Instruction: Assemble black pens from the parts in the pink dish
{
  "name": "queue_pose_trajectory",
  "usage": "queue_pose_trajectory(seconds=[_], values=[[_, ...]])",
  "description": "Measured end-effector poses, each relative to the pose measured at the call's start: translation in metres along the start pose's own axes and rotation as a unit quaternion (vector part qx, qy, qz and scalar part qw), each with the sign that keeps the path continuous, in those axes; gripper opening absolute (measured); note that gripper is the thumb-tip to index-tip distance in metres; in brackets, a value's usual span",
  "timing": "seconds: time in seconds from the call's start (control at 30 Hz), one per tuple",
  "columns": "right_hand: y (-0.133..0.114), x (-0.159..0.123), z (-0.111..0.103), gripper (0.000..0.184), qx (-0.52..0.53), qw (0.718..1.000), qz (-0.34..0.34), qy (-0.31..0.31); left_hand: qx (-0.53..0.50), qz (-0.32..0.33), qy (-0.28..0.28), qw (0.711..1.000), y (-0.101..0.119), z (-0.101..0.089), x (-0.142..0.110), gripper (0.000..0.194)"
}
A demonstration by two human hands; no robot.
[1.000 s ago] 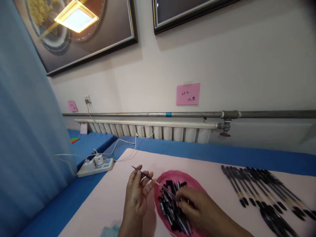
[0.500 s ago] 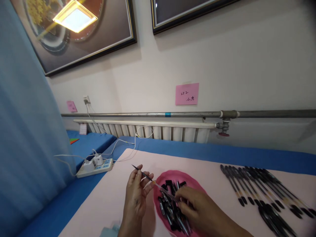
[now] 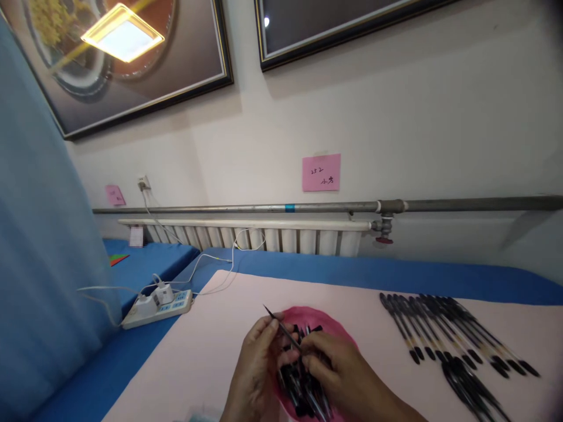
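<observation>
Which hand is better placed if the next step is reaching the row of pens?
Probably the right hand: it is over the right side of the pink bowl, nearer the row of pens; the left hand is at the opposite side.

Slim dark pen part (image 3: 285,332), slanted, pointed tip up-left, between both hands (image 3: 257,366) (image 3: 341,363)

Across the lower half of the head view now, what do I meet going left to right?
Curtain, power strip, left hand, right hand, row of pens.
</observation>
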State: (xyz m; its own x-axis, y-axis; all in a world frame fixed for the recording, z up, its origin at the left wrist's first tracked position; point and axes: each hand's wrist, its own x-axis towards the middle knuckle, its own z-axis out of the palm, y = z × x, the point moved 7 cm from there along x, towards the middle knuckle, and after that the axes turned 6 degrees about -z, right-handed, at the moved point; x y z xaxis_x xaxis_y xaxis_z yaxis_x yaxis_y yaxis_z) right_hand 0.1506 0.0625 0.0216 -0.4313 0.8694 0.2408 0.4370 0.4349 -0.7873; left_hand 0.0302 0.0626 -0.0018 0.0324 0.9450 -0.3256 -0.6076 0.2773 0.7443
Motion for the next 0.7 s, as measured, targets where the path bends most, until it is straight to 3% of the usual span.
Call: queue_pose_trajectory(seconds=[0.23, 0.33, 0.43, 0.53, 0.7], values=[[0.010, -0.001, 0.008, 0.005, 0.198, 0.974, 0.108, -0.007, -0.026, -0.039, 0.027, 0.999, -0.010, -0.009, 0.005, 0.019], [0.014, 0.001, -0.010, 0.013, 0.218, 0.971, 0.095, 0.039, -0.060, -0.029, 0.054, 0.996, -0.003, -0.018, 0.006, 0.016], [0.024, 0.001, -0.041, 0.019, 0.171, 0.973, 0.096, 0.119, -0.113, 0.006, 0.083, 0.990, 0.010, -0.031, 0.008, 0.015], [0.033, -0.001, -0.060, 0.018, 0.099, 0.977, 0.110, 0.151, -0.148, 0.004, 0.099, 0.984, 0.016, -0.041, 0.010, 0.015], [0.034, 0.002, -0.055, 0.019, -0.045, 0.991, 0.044, 0.116, -0.158, 0.022, 0.145, 0.976, 0.017, -0.049, 0.011, 0.012]])
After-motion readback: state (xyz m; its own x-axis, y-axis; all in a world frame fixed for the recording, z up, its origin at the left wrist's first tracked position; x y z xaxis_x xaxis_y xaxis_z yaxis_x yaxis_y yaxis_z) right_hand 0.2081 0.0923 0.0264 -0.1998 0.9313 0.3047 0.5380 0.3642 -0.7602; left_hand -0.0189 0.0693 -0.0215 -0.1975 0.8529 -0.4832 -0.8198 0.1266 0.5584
